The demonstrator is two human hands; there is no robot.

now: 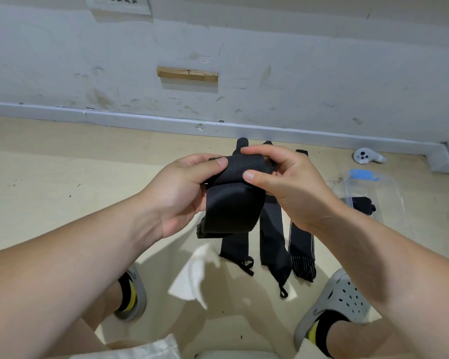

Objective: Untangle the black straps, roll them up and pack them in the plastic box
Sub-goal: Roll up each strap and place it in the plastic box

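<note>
The person held a black strap [232, 203] up in front of them with both hands, above the floor [49, 161]. The left hand [182, 193] gripped its left side, thumb pressed flat on the upper fold and fingers curled underneath. The right hand [288, 187] pinched the right side, thumb on the near face and fingers bent over the top. The strap was folded over between the two hands, and a wide flap hung down from it.

Under the hands, three more straps lay lengthwise on the floor, side by side and running from the baseboard [140, 117] towards the person: a plain strap [235, 247] on the left, a middle strap [271, 237] ending in a small loop, and a striped strap [301, 246] on the right with pale edging.

The plastic box [389, 193], clear with a blue label, sat on the floor to the right, near the floor's far edge. A rolled strap [362, 204] lay inside it. Beyond the box, a white controller [366, 156] rested close to the baseboard.

A white tissue [192, 275] lay between the person's feet, which wore grey clogs [340, 301] over black socks.
</note>
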